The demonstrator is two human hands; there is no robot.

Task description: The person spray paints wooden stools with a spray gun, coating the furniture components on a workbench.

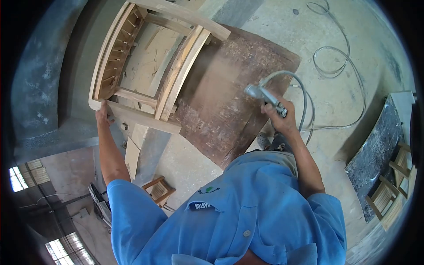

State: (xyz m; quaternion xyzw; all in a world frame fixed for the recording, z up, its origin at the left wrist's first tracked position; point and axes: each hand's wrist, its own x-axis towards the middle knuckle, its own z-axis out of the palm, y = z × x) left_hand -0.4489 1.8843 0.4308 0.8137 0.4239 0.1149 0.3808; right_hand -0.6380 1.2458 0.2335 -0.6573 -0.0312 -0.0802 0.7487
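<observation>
A pale wooden chair frame (183, 73) with a slatted back lies tilted over the far left of a worn brown board (247, 66). My left hand (103, 114) is closed on the frame's near-left corner, with the thumb spread along the rail. In my right hand (282, 115) is a metal spray gun (258, 92), its head pointing left over the board and apart from the frame. A grey hose (304, 95) curves away from the gun. Whether spray is leaving the nozzle I cannot make out.
The hose lies in loops (338, 62) on the concrete floor to the right. Wooden frames (388, 190) stand beside a dark speckled panel (373, 154) at the lower right. A small wooden stool-like piece (159, 190) sits at the lower left. A grey wall (39, 79) rises on the left.
</observation>
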